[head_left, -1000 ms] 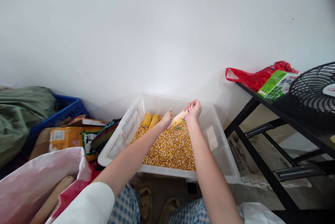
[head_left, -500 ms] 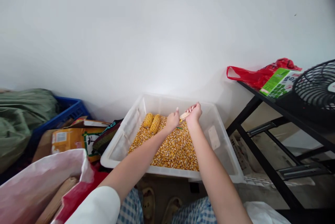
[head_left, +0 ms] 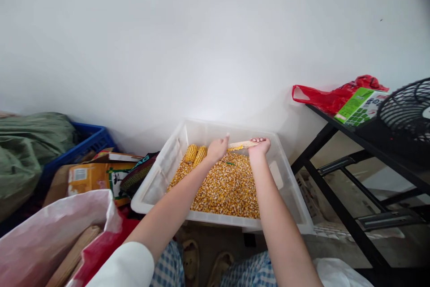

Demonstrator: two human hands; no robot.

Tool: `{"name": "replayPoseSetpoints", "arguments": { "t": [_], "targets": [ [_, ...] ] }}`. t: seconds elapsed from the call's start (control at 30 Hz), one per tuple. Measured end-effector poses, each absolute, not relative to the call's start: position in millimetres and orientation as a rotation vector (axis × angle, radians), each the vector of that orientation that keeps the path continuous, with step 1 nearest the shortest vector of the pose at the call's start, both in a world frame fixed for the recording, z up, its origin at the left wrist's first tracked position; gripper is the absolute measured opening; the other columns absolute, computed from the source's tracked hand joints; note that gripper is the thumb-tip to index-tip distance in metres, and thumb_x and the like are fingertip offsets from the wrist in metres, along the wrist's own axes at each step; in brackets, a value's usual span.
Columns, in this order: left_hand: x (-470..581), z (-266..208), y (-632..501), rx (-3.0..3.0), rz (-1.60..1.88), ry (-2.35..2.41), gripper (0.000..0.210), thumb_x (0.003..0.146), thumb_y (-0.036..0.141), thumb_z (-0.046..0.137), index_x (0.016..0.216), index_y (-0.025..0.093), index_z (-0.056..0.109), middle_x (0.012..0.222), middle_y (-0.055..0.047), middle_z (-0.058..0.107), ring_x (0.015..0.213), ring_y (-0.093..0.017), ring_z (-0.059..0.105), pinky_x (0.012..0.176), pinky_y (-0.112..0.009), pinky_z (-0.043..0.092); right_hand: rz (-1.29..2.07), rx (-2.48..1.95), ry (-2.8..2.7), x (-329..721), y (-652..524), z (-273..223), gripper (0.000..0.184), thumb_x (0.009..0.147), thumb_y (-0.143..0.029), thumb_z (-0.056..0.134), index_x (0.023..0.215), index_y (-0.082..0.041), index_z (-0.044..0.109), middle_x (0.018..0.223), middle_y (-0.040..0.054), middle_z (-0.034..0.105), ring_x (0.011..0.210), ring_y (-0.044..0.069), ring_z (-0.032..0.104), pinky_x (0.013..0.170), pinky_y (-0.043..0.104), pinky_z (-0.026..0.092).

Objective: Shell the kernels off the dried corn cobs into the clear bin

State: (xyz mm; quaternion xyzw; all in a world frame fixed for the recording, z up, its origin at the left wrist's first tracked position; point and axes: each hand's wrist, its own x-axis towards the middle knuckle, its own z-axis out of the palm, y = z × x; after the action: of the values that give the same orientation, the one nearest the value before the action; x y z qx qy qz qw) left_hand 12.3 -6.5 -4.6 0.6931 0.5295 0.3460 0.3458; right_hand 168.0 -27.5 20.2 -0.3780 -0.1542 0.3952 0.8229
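Between my two hands lies a partly stripped corn cob point(head_left: 241, 145), pale with a row of yellow kernels left along its lower side. My left hand point(head_left: 218, 148) is closed around its left end, thumb pointing up. The other end sits in my right hand point(head_left: 260, 145), whose fingers curl over it. Both hands are above a translucent plastic bin point(head_left: 231, 128) holding loose corn kernels point(head_left: 225, 188). Two full corn cobs, one at the left point(head_left: 191, 153) and another partly behind my left wrist point(head_left: 200, 156), rest on the kernels. A small green object point(head_left: 230, 163) lies among the kernels, its kind unclear.
A black shelf point(head_left: 369, 143) at right bears a red plastic bag point(head_left: 331, 96), a green-white box point(head_left: 361, 107) and a fan point(head_left: 408, 108). Left of the bin are a blue crate point(head_left: 97, 139), an orange package point(head_left: 89, 177) and a red-white bag point(head_left: 77, 215). A white wall stands behind.
My hands have moved apart, the left one leftward and the right one rightward. More of the cob now shows between them, and it lies nearly level.
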Motion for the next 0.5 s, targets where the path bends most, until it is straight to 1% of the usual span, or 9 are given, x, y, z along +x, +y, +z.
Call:
{"name": "replayPoseSetpoints", "arguments": {
  "t": [0.03, 0.1, 0.17, 0.27, 0.37, 0.43, 0.5],
  "targets": [
    [17, -8, -10, 1.874, 0.898, 1.408, 0.061, 0.075, 0.064, 0.022, 0.049, 0.017, 0.053, 0.056, -0.01, 0.056, 0.074, -0.025, 0.056, 0.068, -0.03, 0.038, 0.854, -0.775, -0.288, 169, -28, 21, 0.027, 0.075, -0.03, 0.022, 0.052, -0.019, 0.013, 0.036, -0.0079, 0.019, 0.03, 0.007, 0.024, 0.039, 0.021, 0.032],
    [24, -14, -14, 1.849, 0.866, 1.417, 0.062, 0.076, 0.064, 0.02, 0.047, 0.018, 0.049, 0.048, -0.008, 0.051, 0.067, -0.024, 0.056, 0.065, -0.03, 0.038, 0.897, -0.699, -0.226, 167, -31, 27, 0.029, 0.075, -0.032, 0.026, 0.052, -0.019, 0.014, 0.035, -0.0083, 0.019, 0.029, 0.007, 0.022, 0.038, 0.021, 0.03],
    [27, -19, -14, 1.668, 0.84, 1.384, 0.062, 0.077, 0.064, 0.016, 0.046, 0.019, 0.045, 0.041, -0.005, 0.044, 0.056, -0.021, 0.054, 0.059, -0.029, 0.038, 0.947, -0.677, -0.322, 160, -34, 35, 0.034, 0.076, -0.036, 0.03, 0.051, -0.019, 0.014, 0.034, -0.0086, 0.018, 0.028, 0.007, 0.02, 0.037, 0.021, 0.028],
    [23, -22, -8, 1.327, 0.747, 1.273, 0.064, 0.077, 0.063, 0.01, 0.044, 0.019, 0.042, 0.037, -0.002, 0.037, 0.042, -0.016, 0.045, 0.05, -0.028, 0.036, 1.011, -0.671, -0.514, 147, -39, 46, 0.04, 0.077, -0.042, 0.033, 0.05, -0.019, 0.014, 0.032, -0.0087, 0.016, 0.028, 0.007, 0.018, 0.036, 0.022, 0.026],
    [10, -21, 3, 1.104, 0.614, 1.172, 0.066, 0.079, 0.059, 0.008, 0.047, 0.018, 0.049, 0.04, -0.004, 0.044, 0.039, -0.015, 0.041, 0.046, -0.028, 0.035, 1.028, -0.673, -0.557, 142, -40, 48, 0.042, 0.077, -0.043, 0.033, 0.049, -0.019, 0.015, 0.033, -0.0085, 0.016, 0.028, 0.007, 0.019, 0.037, 0.022, 0.027],
    [1, -18, 10, 1.008, 0.642, 1.157, 0.066, 0.08, 0.056, 0.009, 0.054, 0.016, 0.055, 0.044, -0.006, 0.049, 0.041, -0.016, 0.043, 0.046, -0.029, 0.036, 1.009, -0.674, -0.492, 147, -38, 44, 0.039, 0.077, -0.042, 0.031, 0.049, -0.019, 0.015, 0.033, -0.0084, 0.017, 0.029, 0.007, 0.021, 0.038, 0.022, 0.03],
    [-3, -15, 15, 0.95, 0.758, 1.151, 0.066, 0.08, 0.054, 0.008, 0.062, 0.015, 0.058, 0.048, -0.008, 0.051, 0.044, -0.018, 0.046, 0.047, -0.029, 0.037, 0.96, -0.648, -0.366, 157, -36, 38, 0.035, 0.077, -0.038, 0.028, 0.05, -0.019, 0.017, 0.035, -0.0081, 0.02, 0.03, 0.007, 0.024, 0.04, 0.022, 0.032]
  ]
}}
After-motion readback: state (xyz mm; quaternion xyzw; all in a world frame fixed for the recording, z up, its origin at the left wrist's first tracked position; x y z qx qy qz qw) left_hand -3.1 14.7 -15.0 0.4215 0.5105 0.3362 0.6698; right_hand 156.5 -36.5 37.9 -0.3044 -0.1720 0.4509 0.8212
